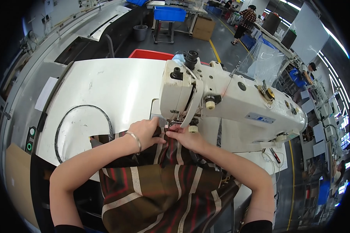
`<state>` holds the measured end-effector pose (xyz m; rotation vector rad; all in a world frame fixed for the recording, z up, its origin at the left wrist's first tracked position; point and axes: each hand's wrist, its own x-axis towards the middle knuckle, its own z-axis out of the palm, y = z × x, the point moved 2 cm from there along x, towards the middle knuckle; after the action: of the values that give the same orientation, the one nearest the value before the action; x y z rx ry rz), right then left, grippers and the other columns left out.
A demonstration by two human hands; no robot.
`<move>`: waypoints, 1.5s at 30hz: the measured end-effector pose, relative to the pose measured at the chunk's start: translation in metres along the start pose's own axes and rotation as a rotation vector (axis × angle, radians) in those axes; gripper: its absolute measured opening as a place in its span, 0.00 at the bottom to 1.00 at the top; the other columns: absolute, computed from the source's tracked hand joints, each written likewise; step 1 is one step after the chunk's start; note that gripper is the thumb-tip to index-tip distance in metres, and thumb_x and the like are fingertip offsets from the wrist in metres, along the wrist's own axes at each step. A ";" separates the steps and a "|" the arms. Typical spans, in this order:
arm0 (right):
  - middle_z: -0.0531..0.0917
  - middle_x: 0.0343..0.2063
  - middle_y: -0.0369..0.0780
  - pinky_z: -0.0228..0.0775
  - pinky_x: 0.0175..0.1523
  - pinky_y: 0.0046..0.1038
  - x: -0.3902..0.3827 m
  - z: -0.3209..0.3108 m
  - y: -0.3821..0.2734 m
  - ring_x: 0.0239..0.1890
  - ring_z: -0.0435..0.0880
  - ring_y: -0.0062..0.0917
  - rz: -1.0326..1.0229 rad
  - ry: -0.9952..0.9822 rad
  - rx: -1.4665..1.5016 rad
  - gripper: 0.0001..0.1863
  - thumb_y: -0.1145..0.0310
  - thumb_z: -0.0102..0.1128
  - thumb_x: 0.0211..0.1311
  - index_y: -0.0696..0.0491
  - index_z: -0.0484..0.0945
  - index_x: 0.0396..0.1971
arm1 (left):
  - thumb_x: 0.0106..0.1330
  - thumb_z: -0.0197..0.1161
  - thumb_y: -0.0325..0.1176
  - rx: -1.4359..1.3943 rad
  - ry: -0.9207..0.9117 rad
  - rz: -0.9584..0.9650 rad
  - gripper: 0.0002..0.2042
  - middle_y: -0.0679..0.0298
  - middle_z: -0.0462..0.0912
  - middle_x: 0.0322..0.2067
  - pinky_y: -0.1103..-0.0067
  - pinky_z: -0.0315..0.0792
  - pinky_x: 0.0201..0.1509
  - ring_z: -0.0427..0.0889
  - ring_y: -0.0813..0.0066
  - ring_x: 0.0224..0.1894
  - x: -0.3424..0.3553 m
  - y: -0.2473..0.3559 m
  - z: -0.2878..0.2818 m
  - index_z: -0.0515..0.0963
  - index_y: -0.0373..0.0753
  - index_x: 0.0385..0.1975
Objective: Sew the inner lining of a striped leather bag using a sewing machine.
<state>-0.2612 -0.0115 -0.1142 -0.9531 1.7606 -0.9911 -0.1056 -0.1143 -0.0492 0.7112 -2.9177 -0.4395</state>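
Observation:
Brown striped fabric [155, 186], with red, green and cream bands, spreads over the table's front edge and hangs down toward me. Its far end runs up under the needle area of a white sewing machine [237, 101]. My left hand [144, 134], a bangle at its wrist, closes on the fabric just left of the presser foot [170, 123]. Close by on the right, my right hand [186, 139] pinches the same cloth between thumb and fingers. The fingertips of both hands partly hide the fabric edge and the stitching spot.
A dark cord loop [56, 132] lies on the white tabletop [116, 81] at left. A small red-handled tool [275, 156] rests right of the machine. Behind stand a red bin [151, 54], a blue crate [170, 14] and a carton [203, 28]. Other people work farther off.

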 end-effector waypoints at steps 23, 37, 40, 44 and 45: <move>0.81 0.29 0.48 0.73 0.37 0.40 -0.067 -0.023 -0.043 0.34 0.83 0.40 -0.796 0.213 -1.241 0.17 0.69 0.60 0.57 0.59 0.79 0.46 | 0.63 0.54 0.26 -0.027 0.003 0.422 0.25 0.50 0.63 0.66 0.66 0.62 0.68 0.64 0.54 0.67 -0.038 0.021 0.026 0.65 0.29 0.62; 0.81 0.24 0.39 0.72 0.33 0.35 -0.052 -0.028 -0.022 0.30 0.83 0.32 -0.790 0.016 -1.102 0.19 0.69 0.56 0.51 0.49 0.81 0.46 | 0.53 0.60 0.28 0.136 0.045 0.363 0.32 0.50 0.64 0.64 0.69 0.63 0.68 0.64 0.57 0.66 -0.059 0.039 0.031 0.64 0.27 0.62; 0.81 0.28 0.41 0.73 0.35 0.35 -0.051 -0.027 -0.019 0.29 0.81 0.34 -0.707 -0.071 -1.134 0.25 0.77 0.55 0.54 0.46 0.77 0.54 | 0.54 0.64 0.30 0.007 0.065 0.357 0.28 0.54 0.70 0.58 0.69 0.68 0.61 0.70 0.59 0.60 -0.050 0.035 0.022 0.70 0.33 0.58; 0.80 0.31 0.44 0.72 0.40 0.39 -0.048 -0.027 -0.018 0.33 0.80 0.37 -0.656 -0.081 -1.049 0.26 0.82 0.55 0.54 0.46 0.79 0.54 | 0.53 0.68 0.32 -0.040 0.071 0.393 0.20 0.58 0.73 0.48 0.70 0.70 0.58 0.74 0.60 0.51 -0.028 0.022 0.008 0.76 0.35 0.46; 0.80 0.29 0.43 0.72 0.40 0.37 -0.048 -0.027 -0.019 0.33 0.81 0.35 -0.715 -0.053 -1.065 0.23 0.77 0.55 0.53 0.47 0.80 0.51 | 0.53 0.68 0.33 -0.028 0.094 0.376 0.18 0.58 0.73 0.45 0.71 0.69 0.60 0.74 0.60 0.50 -0.023 0.019 0.006 0.76 0.34 0.42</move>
<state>-0.2668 0.0305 -0.0738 -2.3545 1.9142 -0.3194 -0.0947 -0.0865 -0.0501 0.1640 -2.8546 -0.3914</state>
